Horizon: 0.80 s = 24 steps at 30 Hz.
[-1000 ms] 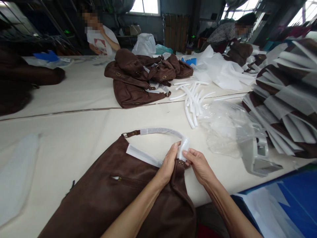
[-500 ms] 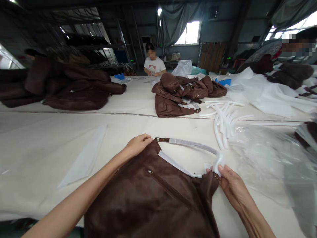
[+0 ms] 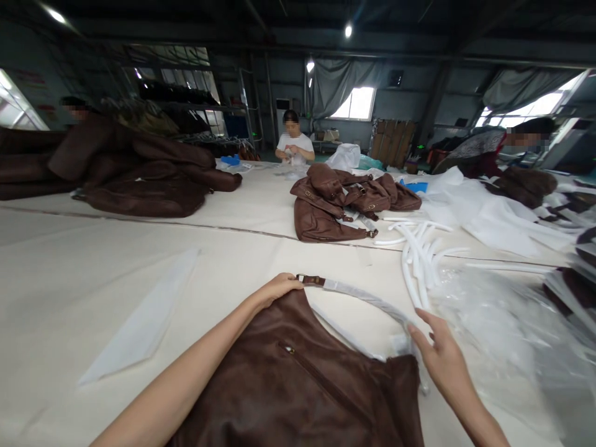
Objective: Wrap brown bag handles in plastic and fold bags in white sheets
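Note:
A brown leather bag [image 3: 298,385] lies flat on the cream table in front of me, zip pocket up. Its strap [image 3: 363,298], wrapped in white paper, arcs from a brass buckle at the bag's upper left corner to the right corner. My left hand [image 3: 274,290] grips the bag's upper left corner beside the buckle. My right hand [image 3: 435,357] rests at the strap's right end by the bag's right corner, fingers spread, touching the wrapped strap.
A heap of brown bags [image 3: 349,202] lies mid-table, white foam tubes [image 3: 419,254] beside it, clear plastic bags [image 3: 507,329] at right. More brown bags [image 3: 139,180] are piled far left. A white sheet [image 3: 144,323] lies left. Other people work at the far end and at both sides.
My left hand left the strap's right end and took the bag's upper left corner. My right hand loosened from a pinch on the wrap to spread fingers. The view tilted upward.

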Available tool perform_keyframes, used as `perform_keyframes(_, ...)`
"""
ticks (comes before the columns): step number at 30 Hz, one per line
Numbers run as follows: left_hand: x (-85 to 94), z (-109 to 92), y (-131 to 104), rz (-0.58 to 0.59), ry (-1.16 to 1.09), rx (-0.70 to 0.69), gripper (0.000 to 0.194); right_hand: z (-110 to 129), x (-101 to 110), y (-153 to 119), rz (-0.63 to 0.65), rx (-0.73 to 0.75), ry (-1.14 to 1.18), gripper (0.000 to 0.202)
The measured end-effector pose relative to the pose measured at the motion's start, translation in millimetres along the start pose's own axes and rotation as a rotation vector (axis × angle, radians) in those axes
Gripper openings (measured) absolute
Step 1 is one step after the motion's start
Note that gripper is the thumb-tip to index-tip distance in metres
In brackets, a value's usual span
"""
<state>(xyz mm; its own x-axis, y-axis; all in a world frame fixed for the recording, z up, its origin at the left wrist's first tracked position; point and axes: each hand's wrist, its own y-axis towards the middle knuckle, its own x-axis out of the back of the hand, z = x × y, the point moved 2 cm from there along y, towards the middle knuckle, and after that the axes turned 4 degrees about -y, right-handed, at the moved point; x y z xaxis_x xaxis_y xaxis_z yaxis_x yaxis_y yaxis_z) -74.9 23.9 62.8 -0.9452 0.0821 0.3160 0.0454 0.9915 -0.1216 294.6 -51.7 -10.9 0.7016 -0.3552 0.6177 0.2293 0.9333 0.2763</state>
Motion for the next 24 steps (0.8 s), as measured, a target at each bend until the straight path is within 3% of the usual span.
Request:
perform_keyframes(4,-3.6,-18,-13,0.129,-0.056,-0.027,0.038,55,-53,18,0.031,0.386,-0.096,0.047)
perform_keyframes(8,-21.1,-32,-41,0.364,-0.187,0.029,0.037,99,-79,33,0.069,0.534,-0.173,0.04)
perform_keyframes(12,-40.1,-26,-62,0.456,-0.323,0.303,0.047,118,-67,40,0.093,0.573,-0.252,0.033)
perform_keyframes(16,-56.7,-17,-65,0.469,-0.376,0.461,0.053,113,-55,40,0.197,0.604,-0.339,0.028)
perform_keyframes(19,-65.8,-18,-63,0.499,-0.323,0.492,0.059,104,-46,37,0.228,0.582,-0.343,0.017)
perform_keyframes(24,-68.9,-24,-53,0.487,-0.253,0.381,0.048,79,-8,6,0.095,0.456,-0.174,0.009)
